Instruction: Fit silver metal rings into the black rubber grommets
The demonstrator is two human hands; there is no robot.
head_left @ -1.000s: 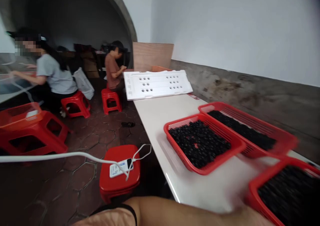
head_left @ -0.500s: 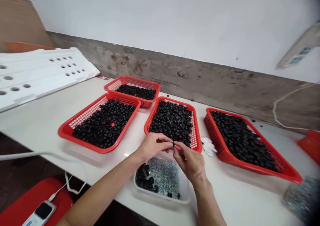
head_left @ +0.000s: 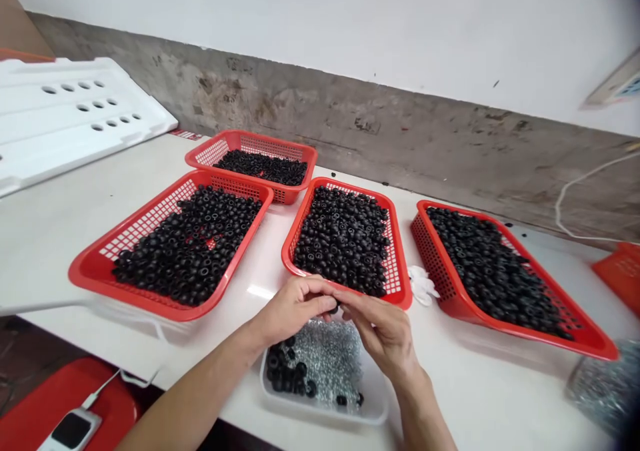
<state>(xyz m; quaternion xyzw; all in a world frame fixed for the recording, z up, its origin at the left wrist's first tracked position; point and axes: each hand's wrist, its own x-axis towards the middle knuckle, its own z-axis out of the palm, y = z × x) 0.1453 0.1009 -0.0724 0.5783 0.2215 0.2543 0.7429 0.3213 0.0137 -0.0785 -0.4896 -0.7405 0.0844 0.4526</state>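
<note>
My left hand is closed, pinching a small black ring-shaped part between thumb and fingertips. Against the same part meet the closed fingers of my right hand, which partly hide it. Both hands are above a clear plastic box that holds many small shiny pieces, too tiny to name. Black ring-shaped parts lie along the box's left side. Just beyond my fingers stands a red mesh basket full of similar black parts.
Two more red baskets of black parts stand left, the nearer basket and the far basket. Another red basket is at right, beside a crumpled white scrap. A clear bag lies right; a cabled device rests lower left.
The view has shifted, bringing the baskets and box a little closer. My hands stay together at the black part, with the right fingers now lying flatter across the left fingertips.
</note>
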